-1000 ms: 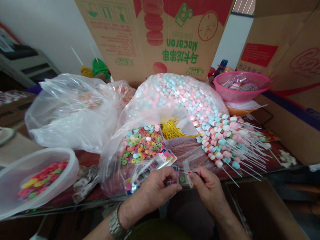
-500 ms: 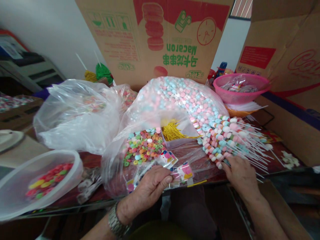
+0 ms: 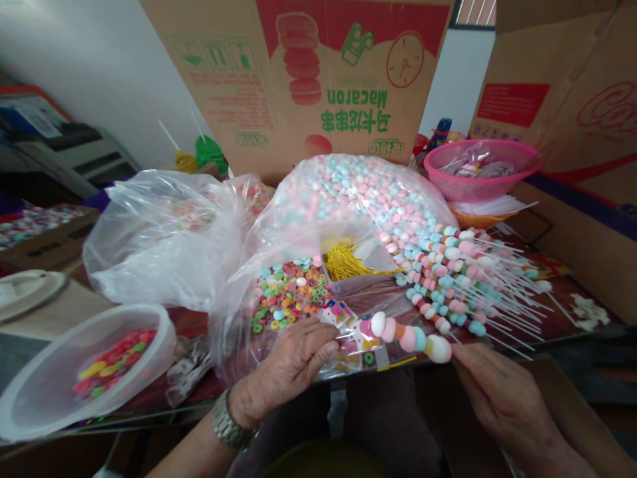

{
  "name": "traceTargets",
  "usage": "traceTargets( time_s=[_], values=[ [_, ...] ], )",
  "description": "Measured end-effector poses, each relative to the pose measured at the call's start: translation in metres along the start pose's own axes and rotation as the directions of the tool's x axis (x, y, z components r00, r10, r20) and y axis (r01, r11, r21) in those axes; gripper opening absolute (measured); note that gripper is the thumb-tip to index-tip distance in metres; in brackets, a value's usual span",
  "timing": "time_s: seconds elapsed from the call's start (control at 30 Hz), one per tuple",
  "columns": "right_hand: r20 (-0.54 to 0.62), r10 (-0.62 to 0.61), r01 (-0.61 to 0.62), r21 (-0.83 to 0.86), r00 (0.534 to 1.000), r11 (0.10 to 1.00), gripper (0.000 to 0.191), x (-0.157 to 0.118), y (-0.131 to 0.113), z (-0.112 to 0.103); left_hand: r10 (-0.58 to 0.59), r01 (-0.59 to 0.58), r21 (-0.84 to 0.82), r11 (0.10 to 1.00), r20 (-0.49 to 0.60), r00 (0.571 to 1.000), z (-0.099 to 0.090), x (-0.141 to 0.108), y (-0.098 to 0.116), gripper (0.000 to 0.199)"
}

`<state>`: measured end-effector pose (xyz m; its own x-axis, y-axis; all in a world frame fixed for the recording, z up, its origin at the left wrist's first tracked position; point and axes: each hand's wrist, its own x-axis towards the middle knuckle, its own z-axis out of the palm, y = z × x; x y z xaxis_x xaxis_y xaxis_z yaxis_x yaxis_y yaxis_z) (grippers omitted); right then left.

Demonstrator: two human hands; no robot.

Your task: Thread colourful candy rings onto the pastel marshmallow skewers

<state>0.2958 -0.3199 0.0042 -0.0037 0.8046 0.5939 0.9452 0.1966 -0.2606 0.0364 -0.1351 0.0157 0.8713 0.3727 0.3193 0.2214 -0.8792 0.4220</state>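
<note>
Pinching firmly, the left hand grasps a clear printed plastic sleeve over one end of a pastel candy-bead skewer. The right hand holds the other end, at six o'clock from a bulging clear bag of pastel beads.

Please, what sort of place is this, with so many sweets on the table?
Probably a small workroom for making up candy skewers: a big clear bag of pastel candy pieces, a pile of finished candy skewers, and opened cartons printed "Macaron".
</note>
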Motion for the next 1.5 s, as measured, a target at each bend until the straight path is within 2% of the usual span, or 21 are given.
traceTargets(
  time_s=[0.17,0.37,0.5,0.57,0.63,0.73,0.8,0.9,1.03,1.23,1.3,1.37,1.43,1.5],
  values=[
    [0.074,-0.026,0.028,-0.021,0.997,0.999,0.023,-0.014,0.004,0.000,0.023,-0.023,-0.020,1.000,0.034,0.999,-0.005,-0.001,0.000,0.032],
    [0.230,-0.071,0.072,0.004,0.971,0.997,0.029,-0.007,-0.001,-0.006,0.061,-0.078,0.077,0.994,0.203,0.977,-0.008,0.010,0.009,0.034],
    [0.191,-0.063,0.077,-0.065,0.980,0.995,0.029,-0.004,0.000,-0.004,-0.023,-0.001,0.164,0.987,0.145,0.989,-0.010,0.016,0.011,0.037],
    [0.168,-0.058,0.072,-0.080,0.984,0.994,0.028,-0.005,0.000,-0.003,-0.023,-0.002,0.170,0.986,0.146,0.989,-0.009,0.017,0.010,0.054],
    [0.206,-0.057,0.066,-0.039,0.977,0.997,0.028,-0.003,-0.002,-0.003,0.012,-0.045,0.171,0.984,0.193,0.981,-0.005,0.018,0.010,0.068],
    [0.292,-0.064,0.062,0.019,0.954,0.998,0.029,0.003,-0.009,0.000,0.067,-0.114,0.181,0.977,0.250,0.966,0.005,0.025,0.014,0.056],
    [0.308,-0.070,0.073,0.002,0.949,0.997,0.029,0.006,-0.013,0.002,0.096,-0.152,0.187,0.971,0.279,0.955,0.009,0.032,0.017,0.051],
    [0.266,-0.084,0.123,-0.136,0.960,0.983,0.030,0.006,-0.015,0.004,0.088,-0.175,0.219,0.960,0.357,0.930,0.006,0.041,0.021,0.052],
    [0.155,-0.183,0.226,-0.344,0.971,0.911,0.031,0.002,-0.014,0.003,-0.024,-0.114,0.266,0.957,0.464,0.885,-0.007,0.048,0.021,0.058],
    [0.052,-0.229,0.234,-0.297,0.972,0.926,0.028,0.004,-0.021,0.001,-0.049,0.015,0.072,0.997,0.501,0.864,-0.016,0.052,0.024,0.048],
    [0.065,-0.192,0.202,-0.221,0.979,0.954,0.028,0.003,-0.024,0.003,-0.058,0.020,0.083,0.996,0.491,0.869,-0.013,0.053,0.027,0.048],
    [0.141,-0.108,0.122,-0.094,0.984,0.988,0.030,0.000,-0.026,0.008,-0.040,-0.029,0.138,0.990,0.476,0.879,-0.007,0.055,0.028,0.051],
    [0.228,0.016,-0.028,0.051,0.973,0.998,0.030,-0.003,-0.030,0.017,0.003,-0.110,0.195,0.975,0.481,0.877,-0.001,0.059,0.030,0.056],
    [0.302,0.150,-0.225,0.230,0.942,0.947,0.028,-0.006,-0.035,0.031,0.054,-0.188,0.224,0.956,0.497,0.866,0.003,0.064,0.032,0.057]
  ],
)
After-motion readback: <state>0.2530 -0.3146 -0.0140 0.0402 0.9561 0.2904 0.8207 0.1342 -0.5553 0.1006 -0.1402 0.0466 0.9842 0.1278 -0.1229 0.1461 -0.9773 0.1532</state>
